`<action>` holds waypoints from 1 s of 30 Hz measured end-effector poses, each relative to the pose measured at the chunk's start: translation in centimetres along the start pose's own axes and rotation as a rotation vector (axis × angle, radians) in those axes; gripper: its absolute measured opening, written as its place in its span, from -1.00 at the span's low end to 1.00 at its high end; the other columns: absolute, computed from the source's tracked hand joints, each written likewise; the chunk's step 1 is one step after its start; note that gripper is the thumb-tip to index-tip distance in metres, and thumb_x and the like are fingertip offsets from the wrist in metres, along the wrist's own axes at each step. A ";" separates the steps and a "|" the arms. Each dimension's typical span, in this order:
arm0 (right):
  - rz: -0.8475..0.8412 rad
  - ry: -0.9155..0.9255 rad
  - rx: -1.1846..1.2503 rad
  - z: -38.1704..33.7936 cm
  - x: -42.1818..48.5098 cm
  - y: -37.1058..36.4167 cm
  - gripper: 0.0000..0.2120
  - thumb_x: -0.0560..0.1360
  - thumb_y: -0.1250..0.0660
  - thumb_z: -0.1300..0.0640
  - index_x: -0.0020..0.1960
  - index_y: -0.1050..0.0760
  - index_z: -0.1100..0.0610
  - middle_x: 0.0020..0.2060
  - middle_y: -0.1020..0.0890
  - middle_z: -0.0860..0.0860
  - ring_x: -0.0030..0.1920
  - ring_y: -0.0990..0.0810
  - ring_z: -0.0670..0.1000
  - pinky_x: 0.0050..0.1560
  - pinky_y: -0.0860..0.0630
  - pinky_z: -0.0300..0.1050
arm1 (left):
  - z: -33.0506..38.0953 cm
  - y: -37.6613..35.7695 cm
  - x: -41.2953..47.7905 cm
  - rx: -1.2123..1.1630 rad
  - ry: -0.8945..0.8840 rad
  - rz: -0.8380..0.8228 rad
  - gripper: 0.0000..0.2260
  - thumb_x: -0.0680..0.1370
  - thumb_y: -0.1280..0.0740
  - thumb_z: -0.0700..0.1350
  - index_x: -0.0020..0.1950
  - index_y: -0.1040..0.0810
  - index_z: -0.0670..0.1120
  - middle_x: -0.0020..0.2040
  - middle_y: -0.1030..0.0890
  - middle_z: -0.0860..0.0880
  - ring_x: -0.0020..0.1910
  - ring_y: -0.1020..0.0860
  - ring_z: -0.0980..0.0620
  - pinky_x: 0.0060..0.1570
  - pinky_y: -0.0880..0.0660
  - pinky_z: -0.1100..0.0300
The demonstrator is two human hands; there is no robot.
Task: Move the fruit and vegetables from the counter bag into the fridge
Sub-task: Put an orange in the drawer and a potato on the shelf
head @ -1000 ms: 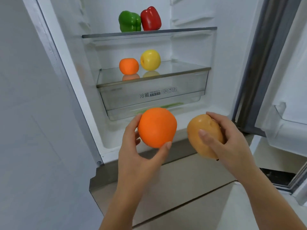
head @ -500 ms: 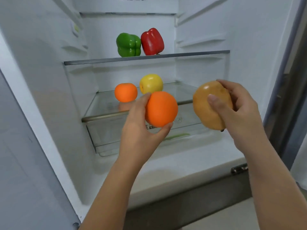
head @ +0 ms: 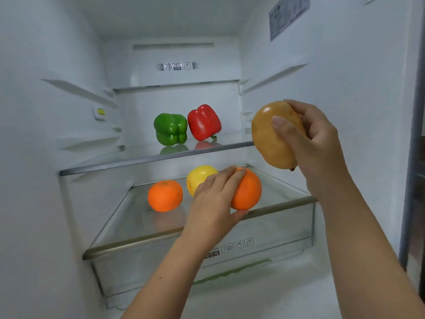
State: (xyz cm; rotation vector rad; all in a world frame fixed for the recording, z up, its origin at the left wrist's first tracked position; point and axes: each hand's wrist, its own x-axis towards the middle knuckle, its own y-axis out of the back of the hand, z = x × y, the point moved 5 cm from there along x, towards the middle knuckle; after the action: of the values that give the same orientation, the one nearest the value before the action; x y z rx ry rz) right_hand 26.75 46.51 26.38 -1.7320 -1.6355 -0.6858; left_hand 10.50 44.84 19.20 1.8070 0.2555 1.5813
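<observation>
My left hand [head: 215,201] grips an orange [head: 247,189] and holds it over the front right of the lower glass shelf [head: 282,203] inside the open fridge. My right hand [head: 315,143] holds a tan pear-like fruit [head: 269,137] in the air at the right, level with the upper shelf [head: 138,161]. On the lower shelf sit a second orange [head: 165,195] and a yellow apple [head: 197,179], the apple partly hidden by my left hand. A green pepper [head: 170,129] and a red pepper [head: 204,122] stand on the upper shelf.
A clear crisper drawer [head: 287,238] sits under the lower shelf. The fridge walls [head: 46,134] close in left and right, with empty shelf rails above. The door frame [head: 414,157] runs down the right edge. The counter bag is out of view.
Both hands rose and moved into the fridge. The left hand carried its orange from in front of the drawer onto the lower shelf level; the right lifted its fruit to the upper shelf's height.
</observation>
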 end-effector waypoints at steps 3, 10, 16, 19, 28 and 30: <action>-0.020 -0.010 -0.006 0.3 2.3 -0.7 -0.53 0.34 -0.31 -0.17 0.21 -0.40 -0.07 0.09 -0.50 -0.11 0.08 -0.51 -0.04 -0.14 -0.50 -0.16 | -0.4 -0.8 1.2 0.043 -0.025 -0.026 -0.27 0.20 -0.57 -0.06 0.31 -0.40 -0.09 0.30 -0.47 -0.13 0.14 -0.51 -0.18 0.07 -0.44 -0.05; -0.075 -0.041 -0.057 2.2 6.7 -1.4 -0.60 0.46 -0.33 -0.05 0.26 -0.41 0.03 0.16 -0.50 0.00 0.12 -0.50 0.03 -0.02 -0.55 -0.04 | -0.9 -2.9 3.3 0.037 -0.043 -0.240 -0.27 0.37 -0.46 0.04 0.45 -0.19 0.04 0.44 -0.25 0.04 0.30 -0.31 -0.03 0.24 -0.22 0.12; -0.284 -0.140 -0.174 4.0 11.4 -2.9 -0.59 0.44 -0.34 -0.07 0.23 -0.43 0.05 0.11 -0.50 0.02 -0.02 -0.53 -0.05 -0.30 -0.42 -0.25 | -1.1 -4.0 4.7 0.074 -0.077 -0.353 -0.27 0.43 -0.41 0.07 0.48 -0.08 0.07 0.47 -0.17 0.07 0.34 -0.23 0.01 0.28 -0.15 0.20; -0.395 -0.171 -0.285 5.3 13.3 -4.4 -0.59 0.43 -0.37 -0.06 0.22 -0.43 0.06 0.12 -0.48 0.05 -0.06 -0.49 -0.05 -0.30 -0.41 -0.24 | -1.1 -4.4 5.5 0.073 -0.074 -0.397 -0.27 0.43 -0.40 0.06 0.48 -0.08 0.06 0.47 -0.17 0.05 0.35 -0.23 -0.01 0.28 -0.19 0.15; -0.524 -0.186 -0.530 8.5 15.5 -5.4 -0.50 0.42 -0.37 -0.09 0.28 -0.39 0.09 0.17 -0.45 0.08 0.06 -0.45 0.05 -0.06 -0.40 -0.11 | -1.6 -5.2 6.1 -0.066 0.022 -0.392 -0.26 0.40 -0.44 0.03 0.47 -0.11 0.07 0.43 -0.20 0.04 0.31 -0.31 -0.01 0.19 -0.30 0.17; -0.524 -0.175 -0.531 8.7 15.6 -5.4 -0.43 0.42 -0.36 -0.11 0.34 -0.34 0.08 0.27 -0.41 0.09 0.14 -0.42 0.06 0.03 -0.38 -0.12 | -1.6 -5.3 6.1 -0.074 0.026 -0.386 -0.24 0.39 -0.45 0.03 0.47 -0.10 0.08 0.43 -0.20 0.05 0.32 -0.30 0.00 0.20 -0.30 0.18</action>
State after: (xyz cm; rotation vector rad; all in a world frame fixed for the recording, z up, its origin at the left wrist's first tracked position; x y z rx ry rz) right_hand 22.22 63.34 33.05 -1.7472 -2.2080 -1.3449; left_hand 12.00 52.81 20.66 1.5681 0.5175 1.3234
